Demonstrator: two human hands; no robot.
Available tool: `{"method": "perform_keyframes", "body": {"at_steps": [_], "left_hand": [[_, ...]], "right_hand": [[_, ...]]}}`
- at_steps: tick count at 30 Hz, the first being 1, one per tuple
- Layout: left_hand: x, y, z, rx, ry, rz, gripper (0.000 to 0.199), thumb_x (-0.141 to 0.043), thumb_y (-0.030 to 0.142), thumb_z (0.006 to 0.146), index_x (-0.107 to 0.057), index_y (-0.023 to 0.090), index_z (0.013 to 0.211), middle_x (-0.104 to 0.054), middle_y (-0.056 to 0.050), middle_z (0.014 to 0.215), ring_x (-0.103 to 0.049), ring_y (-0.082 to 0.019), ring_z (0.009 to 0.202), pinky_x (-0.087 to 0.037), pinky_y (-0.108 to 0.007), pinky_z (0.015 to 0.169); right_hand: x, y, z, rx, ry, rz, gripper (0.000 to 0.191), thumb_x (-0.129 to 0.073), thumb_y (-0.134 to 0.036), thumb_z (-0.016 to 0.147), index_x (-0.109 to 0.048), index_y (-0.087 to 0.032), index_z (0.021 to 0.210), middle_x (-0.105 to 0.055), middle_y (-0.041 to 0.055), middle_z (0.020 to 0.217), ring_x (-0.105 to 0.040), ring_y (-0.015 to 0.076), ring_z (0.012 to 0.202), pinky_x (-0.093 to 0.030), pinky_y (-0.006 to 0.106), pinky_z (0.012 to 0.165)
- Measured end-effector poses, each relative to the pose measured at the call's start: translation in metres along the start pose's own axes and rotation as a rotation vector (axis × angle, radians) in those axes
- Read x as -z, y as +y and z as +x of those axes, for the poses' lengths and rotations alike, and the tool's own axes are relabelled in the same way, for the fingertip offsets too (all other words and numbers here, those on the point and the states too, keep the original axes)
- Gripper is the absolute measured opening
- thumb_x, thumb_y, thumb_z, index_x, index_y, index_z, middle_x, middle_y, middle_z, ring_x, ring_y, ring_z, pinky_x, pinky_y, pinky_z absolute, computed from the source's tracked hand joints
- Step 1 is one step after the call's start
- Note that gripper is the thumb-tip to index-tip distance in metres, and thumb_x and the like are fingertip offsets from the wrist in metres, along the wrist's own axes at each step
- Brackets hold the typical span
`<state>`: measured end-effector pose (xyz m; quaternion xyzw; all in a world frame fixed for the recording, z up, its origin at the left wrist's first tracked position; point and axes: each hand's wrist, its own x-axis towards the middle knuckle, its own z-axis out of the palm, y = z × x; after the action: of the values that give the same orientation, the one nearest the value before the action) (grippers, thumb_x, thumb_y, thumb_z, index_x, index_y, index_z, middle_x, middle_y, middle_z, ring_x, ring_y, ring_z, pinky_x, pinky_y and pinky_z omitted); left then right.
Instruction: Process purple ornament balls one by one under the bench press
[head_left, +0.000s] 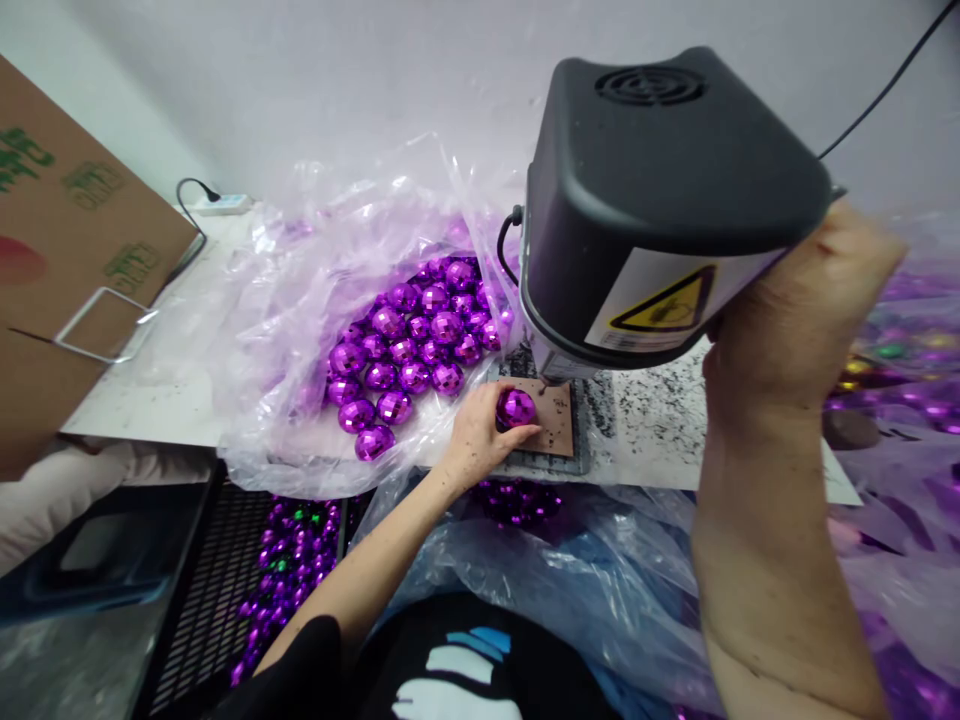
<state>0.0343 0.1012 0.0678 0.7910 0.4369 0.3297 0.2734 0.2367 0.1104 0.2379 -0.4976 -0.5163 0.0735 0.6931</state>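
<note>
My left hand (484, 425) is closed around a shiny purple faceted ball (517, 407). Its thumb and fingers hold the ball on a small brown board (556, 425), just left of a thin drill bit (544, 386). Above it looms a black bench drill press (675, 170) with a yellow warning label. My right hand (817, 290) is curled into a grip at the drill press's right side; the machine body hides most of what it holds. Left of the board, many similar purple balls (405, 350) lie in a clear plastic bag (270, 300).
A cardboard box (67, 250) stands at the left, near a power strip (225, 204). Dark shavings (652, 415) cover the white table (172, 370). Purple beads (289, 560) fill a black crate below. Another person's light sleeve (90, 485) shows at left. Bagged beads (900, 400) sit at right.
</note>
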Motion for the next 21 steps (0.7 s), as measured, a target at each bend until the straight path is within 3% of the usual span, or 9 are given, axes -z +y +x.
{"method": "perform_keyframes", "body": {"at_steps": [3, 9, 15, 19, 21], "left_hand": [[-0.010, 0.001, 0.004, -0.052, 0.032, 0.062, 0.052, -0.079, 0.045, 0.077, -0.057, 0.022, 0.119, -0.064, -0.007, 0.112, -0.059, -0.025, 0.106, -0.046, -0.039, 0.094], [-0.025, 0.008, 0.014, 0.000, 0.033, 0.179, 0.052, -0.082, 0.048, 0.072, -0.062, 0.023, 0.114, -0.061, -0.007, 0.107, -0.056, -0.027, 0.108, -0.040, -0.044, 0.099], [-0.029, 0.011, 0.018, -0.044, -0.025, 0.159, 0.041, -0.076, 0.036, 0.079, -0.058, 0.022, 0.112, -0.063, -0.006, 0.112, -0.055, -0.026, 0.115, -0.024, -0.052, 0.117], [-0.030, 0.010, 0.016, -0.057, -0.022, 0.140, 0.040, -0.073, 0.035, 0.080, -0.056, 0.022, 0.113, -0.064, -0.007, 0.115, -0.054, -0.027, 0.116, -0.024, -0.053, 0.118], [-0.030, 0.009, 0.016, -0.057, -0.019, 0.140, 0.040, -0.073, 0.035, 0.079, -0.056, 0.022, 0.113, -0.064, -0.007, 0.116, -0.054, -0.027, 0.117, -0.024, -0.053, 0.118]], "right_hand": [[0.001, 0.001, 0.001, 0.010, 0.009, -0.033, 0.049, -0.052, -0.048, 0.091, -0.053, -0.005, 0.065, -0.043, -0.0021, 0.059, -0.038, -0.0038, 0.057, -0.038, 0.012, 0.058], [0.002, -0.001, -0.001, -0.009, -0.009, -0.060, 0.051, -0.050, -0.051, 0.091, -0.048, -0.007, 0.066, -0.042, -0.0029, 0.059, -0.037, -0.0040, 0.057, -0.035, 0.013, 0.057], [0.003, -0.001, 0.001, -0.024, -0.021, -0.083, 0.050, -0.051, -0.050, 0.091, -0.051, -0.006, 0.068, -0.044, -0.0014, 0.063, -0.040, -0.0031, 0.063, -0.036, 0.014, 0.061], [0.006, -0.005, -0.003, -0.059, -0.015, -0.118, 0.052, -0.052, -0.053, 0.090, -0.050, -0.007, 0.066, -0.039, -0.0027, 0.058, -0.033, -0.0035, 0.052, -0.026, 0.014, 0.050], [0.008, -0.007, -0.015, 0.018, 0.035, -0.188, 0.052, -0.050, -0.050, 0.092, -0.046, -0.008, 0.063, -0.036, -0.0027, 0.056, -0.032, -0.0030, 0.051, -0.024, 0.015, 0.050]]}}
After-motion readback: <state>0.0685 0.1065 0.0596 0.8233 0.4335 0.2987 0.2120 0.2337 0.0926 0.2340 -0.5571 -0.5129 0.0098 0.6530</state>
